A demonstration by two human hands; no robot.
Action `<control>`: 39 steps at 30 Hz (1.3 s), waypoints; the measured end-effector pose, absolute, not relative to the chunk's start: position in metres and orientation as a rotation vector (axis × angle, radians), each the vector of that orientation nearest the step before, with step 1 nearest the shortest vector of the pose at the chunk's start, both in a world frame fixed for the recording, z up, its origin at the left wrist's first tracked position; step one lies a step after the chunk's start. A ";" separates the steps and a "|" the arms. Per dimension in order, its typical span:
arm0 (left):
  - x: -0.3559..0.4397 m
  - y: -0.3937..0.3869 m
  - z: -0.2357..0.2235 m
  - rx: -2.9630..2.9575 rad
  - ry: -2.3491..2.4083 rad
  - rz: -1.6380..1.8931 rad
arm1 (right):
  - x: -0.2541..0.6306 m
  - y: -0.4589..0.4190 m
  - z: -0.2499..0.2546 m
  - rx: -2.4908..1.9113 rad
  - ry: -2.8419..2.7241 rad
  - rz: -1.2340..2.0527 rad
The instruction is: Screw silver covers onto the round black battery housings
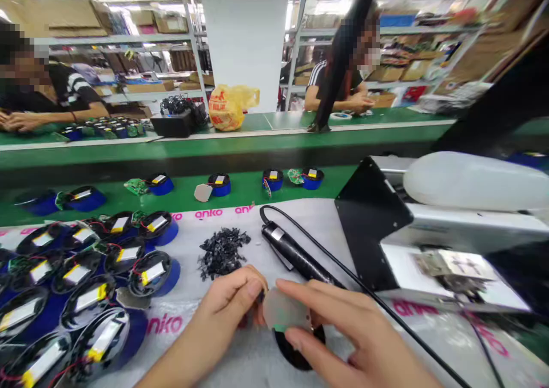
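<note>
Holding a flat, roundish grey plate (pixel 281 309), the right hand (pixel 354 325) sat beside the left hand (pixel 227 299), whose fingers pinched narrowly, contents hidden.

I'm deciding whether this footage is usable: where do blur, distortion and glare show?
Head view, right side: the white rounded object looks stretched and smeared; head view, lower centre: the right hand and the grey disc it holds look slightly soft; head view, top: bright patches around the shelves look blown out.
</note>
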State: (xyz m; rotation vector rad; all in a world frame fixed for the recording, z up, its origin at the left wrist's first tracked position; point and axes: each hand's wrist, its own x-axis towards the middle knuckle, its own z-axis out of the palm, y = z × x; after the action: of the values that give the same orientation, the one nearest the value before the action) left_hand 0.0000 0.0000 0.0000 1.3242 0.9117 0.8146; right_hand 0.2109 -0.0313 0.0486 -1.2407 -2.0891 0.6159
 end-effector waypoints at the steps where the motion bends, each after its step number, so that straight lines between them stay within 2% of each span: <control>1: 0.001 -0.001 0.001 1.313 0.929 0.825 | 0.209 -0.033 0.048 -1.230 -2.101 0.612; 12: 0.005 -0.008 0.010 1.443 1.030 0.929 | 0.210 -0.032 0.039 -1.172 -2.169 0.707; 17: 0.009 -0.006 0.014 1.247 1.015 0.932 | 0.215 -0.030 0.030 -1.073 -2.334 0.384; 20: 0.009 -0.010 0.022 1.328 0.957 0.971 | 0.217 -0.030 0.033 -1.097 -2.376 0.285; 27: 0.006 -0.015 0.028 1.715 0.921 0.796 | 0.222 -0.025 0.056 -1.149 -2.278 0.698; 31: 0.014 -0.014 0.018 1.816 0.902 0.628 | 0.229 -0.025 0.060 -1.180 -2.207 0.788; 36: 0.020 -0.017 0.016 1.655 0.926 0.664 | 0.231 -0.027 0.059 -1.165 -2.216 0.837; 39: 0.017 -0.018 0.012 1.275 0.841 0.556 | 0.231 -0.029 0.059 -1.199 -2.258 0.858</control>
State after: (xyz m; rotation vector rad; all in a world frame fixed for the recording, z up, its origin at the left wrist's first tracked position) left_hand 0.0165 -0.0176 0.0123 1.2750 0.8405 0.5559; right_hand 0.2308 -0.0289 0.0592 -1.1990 -2.2579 0.8584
